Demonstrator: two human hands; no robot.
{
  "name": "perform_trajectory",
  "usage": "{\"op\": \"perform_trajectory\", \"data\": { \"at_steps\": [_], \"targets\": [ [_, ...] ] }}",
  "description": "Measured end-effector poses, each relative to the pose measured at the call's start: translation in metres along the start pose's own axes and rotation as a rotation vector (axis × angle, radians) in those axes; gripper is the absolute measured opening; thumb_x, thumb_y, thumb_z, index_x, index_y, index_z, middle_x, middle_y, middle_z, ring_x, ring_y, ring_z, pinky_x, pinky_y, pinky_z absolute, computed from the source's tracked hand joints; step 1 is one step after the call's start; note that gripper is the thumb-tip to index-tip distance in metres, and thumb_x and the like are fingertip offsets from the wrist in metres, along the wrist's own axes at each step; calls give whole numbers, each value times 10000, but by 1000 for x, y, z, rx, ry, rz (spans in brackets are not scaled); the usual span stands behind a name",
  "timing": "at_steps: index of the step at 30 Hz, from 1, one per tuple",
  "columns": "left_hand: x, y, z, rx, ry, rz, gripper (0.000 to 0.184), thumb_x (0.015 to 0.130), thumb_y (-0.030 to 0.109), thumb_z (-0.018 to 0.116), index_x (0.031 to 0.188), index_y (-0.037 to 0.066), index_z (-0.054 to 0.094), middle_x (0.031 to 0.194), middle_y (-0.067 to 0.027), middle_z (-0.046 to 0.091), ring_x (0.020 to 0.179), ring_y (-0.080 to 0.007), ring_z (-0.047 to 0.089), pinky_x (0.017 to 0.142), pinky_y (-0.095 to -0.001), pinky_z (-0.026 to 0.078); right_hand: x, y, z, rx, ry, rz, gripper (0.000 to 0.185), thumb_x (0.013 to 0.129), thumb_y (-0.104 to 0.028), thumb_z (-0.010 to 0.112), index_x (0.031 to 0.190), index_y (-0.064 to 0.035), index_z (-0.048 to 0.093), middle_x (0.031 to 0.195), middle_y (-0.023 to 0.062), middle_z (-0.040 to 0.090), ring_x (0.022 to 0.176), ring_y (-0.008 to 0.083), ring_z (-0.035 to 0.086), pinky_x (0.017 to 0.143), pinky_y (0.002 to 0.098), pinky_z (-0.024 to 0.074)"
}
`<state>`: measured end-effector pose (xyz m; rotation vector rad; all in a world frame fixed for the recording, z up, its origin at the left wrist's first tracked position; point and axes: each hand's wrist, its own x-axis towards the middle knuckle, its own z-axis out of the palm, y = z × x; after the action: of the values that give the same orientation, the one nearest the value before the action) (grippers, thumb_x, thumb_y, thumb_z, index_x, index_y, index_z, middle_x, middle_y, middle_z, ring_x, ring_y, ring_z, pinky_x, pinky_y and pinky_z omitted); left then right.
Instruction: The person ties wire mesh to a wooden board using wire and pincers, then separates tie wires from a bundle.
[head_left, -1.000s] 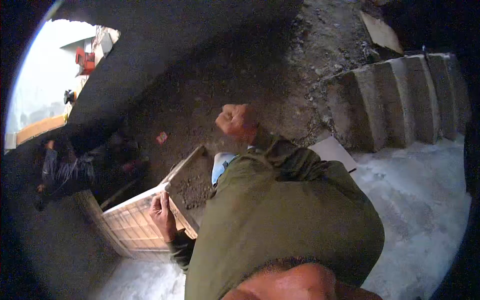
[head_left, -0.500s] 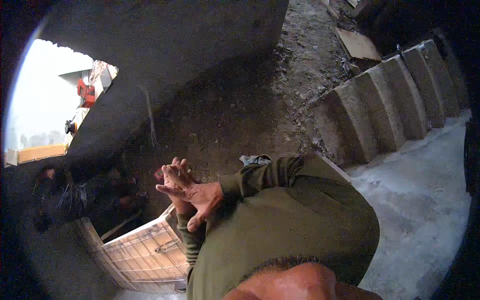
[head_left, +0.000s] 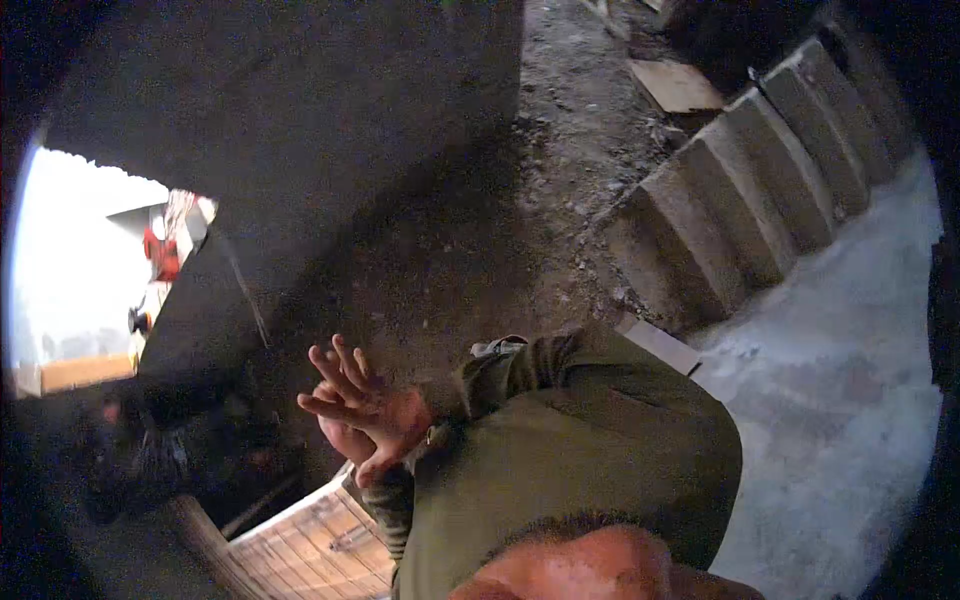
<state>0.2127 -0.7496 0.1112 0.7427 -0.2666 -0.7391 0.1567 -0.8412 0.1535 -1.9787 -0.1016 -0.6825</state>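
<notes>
My right hand [head_left: 385, 415] reaches across my front, with its back toward me. Its fingers are stretched and spread, and I see nothing held in it. Behind and partly under it is my left hand [head_left: 343, 440], largely covered; the two hands overlap at the palms and appear to touch. Fingertips showing above the right hand look straight, though which hand each belongs to is hard to tell. Both forearms are in olive sleeves. A small shiny spot shows near the right wrist, too small to name.
Concrete steps [head_left: 745, 190] rise at the upper right, beside a pale concrete floor [head_left: 820, 380]. A flat board [head_left: 675, 87] lies on rubble. A wooden slatted panel [head_left: 315, 545] stands below my hands. A dark wall [head_left: 300, 120] borders a bright opening [head_left: 85, 270] at left.
The view has swung, so the opening and wooden panel sit lower and the steps higher. My hands stay overlapped; the right fingers are spread a little wider.
</notes>
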Motion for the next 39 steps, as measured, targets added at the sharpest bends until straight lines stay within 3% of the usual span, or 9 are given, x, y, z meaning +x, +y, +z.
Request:
{"op": "perform_trajectory", "data": {
  "at_steps": [7,10,12,16,17,19,22,29,39],
  "targets": [
    [8,-6,11,71,15,-3,407,947,450,407,1141,109,515,1282,-94,481,992,-213,481,800,-306,417,3,9,22,41,224,8,1110,579,-913,393,1459,-246,286,1535,208,-15,1399,442,-32,1054,619,-14],
    [8,-7,13,76,9,-8,430,943,464,401,1155,105,508,1292,-95,473,1010,-216,475,818,-310,409,5,4,26,992,473,213,1148,553,-923,389,1452,-214,307,1540,189,0,1399,442,-15,1067,610,13],
    [12,-8,16,89,6,-8,446,941,473,397,1164,102,503,1299,-97,467,1023,-217,471,829,-313,404,0,3,-9,-100,208,25,1132,567,-906,400,1451,-205,307,1544,169,14,1401,438,-9,1081,592,14],
    [8,-10,20,93,-2,-6,478,935,491,390,1183,96,492,1312,-99,456,1047,-220,463,852,-318,393,5,8,21,-72,247,8,1128,558,-894,432,1451,-218,305,1543,174,13,1401,438,-29,1085,584,4],
    [8,-10,21,95,-1,-5,486,934,496,388,1188,94,490,1315,-100,453,1053,-221,461,858,-319,391,23,-8,37,667,563,158,1090,583,-883,433,1450,-236,304,1543,175,12,1400,440,-28,1084,585,-9],
    [10,-11,22,93,-5,-5,502,932,505,384,1197,91,485,1322,-101,448,1066,-222,456,869,-322,386,24,-11,37,1426,832,309,1053,608,-872,434,1449,-253,303,1542,176,11,1399,442,-28,1083,586,-21],
    [5,-10,21,97,1,2,526,928,518,378,1211,87,477,1332,-103,439,1084,-224,450,886,-326,378,-6,7,-6,60,223,-15,984,675,-837,428,1449,-244,301,1541,176,-32,1399,431,-63,1079,595,-44],
    [2,-9,24,82,2,21,583,919,550,364,1244,76,459,1356,-108,420,1128,-230,435,927,-336,359,-2,7,-24,6,158,-199,945,713,-812,423,1445,-224,314,1529,219,15,1404,415,-56,1067,609,-79],
    [-7,-8,28,80,7,41,665,906,596,345,1292,62,433,1390,-114,392,1190,-237,415,984,-350,332,-9,9,29,225,250,6,985,685,-815,457,1442,-199,323,1532,210,2,1405,415,-46,1062,616,-83]
  ]
}}
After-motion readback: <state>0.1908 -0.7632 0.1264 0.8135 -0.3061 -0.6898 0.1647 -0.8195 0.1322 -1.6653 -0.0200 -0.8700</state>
